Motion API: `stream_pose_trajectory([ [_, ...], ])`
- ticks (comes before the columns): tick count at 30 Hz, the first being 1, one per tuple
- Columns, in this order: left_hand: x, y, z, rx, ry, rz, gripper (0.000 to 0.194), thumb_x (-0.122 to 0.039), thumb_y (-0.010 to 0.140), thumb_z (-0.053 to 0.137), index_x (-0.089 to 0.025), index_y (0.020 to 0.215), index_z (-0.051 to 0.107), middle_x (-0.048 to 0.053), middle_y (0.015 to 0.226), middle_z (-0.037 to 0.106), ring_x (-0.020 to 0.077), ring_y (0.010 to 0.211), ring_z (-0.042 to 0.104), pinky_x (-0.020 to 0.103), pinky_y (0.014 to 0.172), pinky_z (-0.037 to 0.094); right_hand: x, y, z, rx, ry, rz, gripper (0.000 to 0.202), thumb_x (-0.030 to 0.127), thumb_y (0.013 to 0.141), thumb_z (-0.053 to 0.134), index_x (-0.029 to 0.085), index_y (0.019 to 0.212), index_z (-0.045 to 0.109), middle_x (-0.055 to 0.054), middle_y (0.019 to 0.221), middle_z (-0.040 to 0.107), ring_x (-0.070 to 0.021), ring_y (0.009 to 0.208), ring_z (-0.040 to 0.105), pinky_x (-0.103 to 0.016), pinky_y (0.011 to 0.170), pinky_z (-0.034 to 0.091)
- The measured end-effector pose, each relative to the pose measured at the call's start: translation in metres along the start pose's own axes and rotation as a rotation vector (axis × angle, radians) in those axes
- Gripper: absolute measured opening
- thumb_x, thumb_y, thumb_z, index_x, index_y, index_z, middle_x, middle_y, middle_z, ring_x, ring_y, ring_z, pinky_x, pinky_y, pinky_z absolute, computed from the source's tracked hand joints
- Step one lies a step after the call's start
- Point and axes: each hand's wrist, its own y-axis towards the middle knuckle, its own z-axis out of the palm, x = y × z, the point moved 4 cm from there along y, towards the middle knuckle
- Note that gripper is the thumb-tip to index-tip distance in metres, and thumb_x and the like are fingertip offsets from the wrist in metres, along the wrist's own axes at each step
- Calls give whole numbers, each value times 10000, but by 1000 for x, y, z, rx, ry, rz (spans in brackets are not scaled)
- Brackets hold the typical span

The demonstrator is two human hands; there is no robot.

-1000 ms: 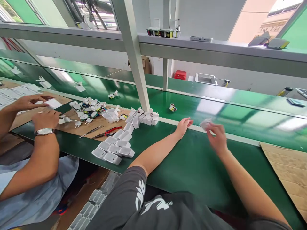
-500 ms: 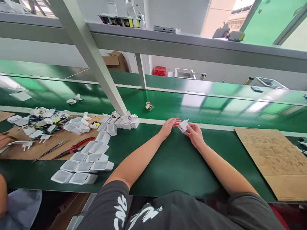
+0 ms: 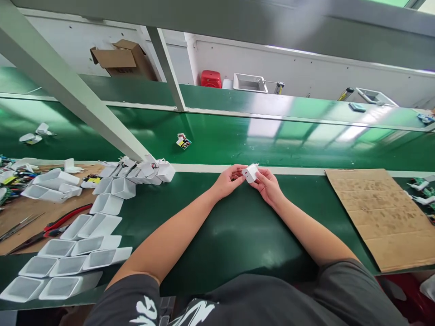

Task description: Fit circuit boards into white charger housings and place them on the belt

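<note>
A small white plug-in charger is held up over the green bench, a slotted face turned toward me. My right hand grips it from the right between thumb and fingers. My left hand is closed at its left side, thumb and fingertips against the charger's edge. To the left, white open charger housings lie in rows, with capped pieces lined up behind them. A loose small circuit board sits beyond my hands on the green surface.
A flattened cardboard sheet lies to the right, with circuit parts at its far side. Red-handled pliers and tweezers rest at left. A slanted metal post and an overhead shelf cross the space ahead.
The view has tilted down and shifted right. My left hand has closed in on the charger, which has been turned; its prongs stood up at the far side before.
</note>
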Motion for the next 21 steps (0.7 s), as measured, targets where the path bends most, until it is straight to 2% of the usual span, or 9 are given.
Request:
stream_pose_trajectory([
  [6, -8, -1, -1, 36, 10, -11, 477, -445, 993, 708, -235, 1419, 660, 108, 1330, 743, 242, 1168, 707, 362, 989, 571, 5, -6, 5, -12, -9, -9, 443, 464, 784, 981, 262, 991, 646, -5, 1143, 765, -205, 1002, 756, -389, 869, 692],
  [10, -12, -2, -2, 56, 14, -10, 452, -392, 988, 701, -248, 1414, 659, 97, 1374, 727, 224, 1138, 706, 356, 979, 561, 7, -10, 8, -25, -24, -50, 463, 428, 751, 1000, 272, 972, 624, 14, 1110, 732, -188, 976, 732, -341, 811, 686],
  [21, -10, -2, -2, 57, 45, 8, 446, -329, 959, 685, -237, 1395, 656, 96, 1319, 744, 212, 1090, 710, 353, 938, 565, 7, -10, 9, -14, -77, -76, 514, 485, 740, 998, 285, 964, 581, 20, 1060, 738, -202, 961, 747, -347, 798, 674],
])
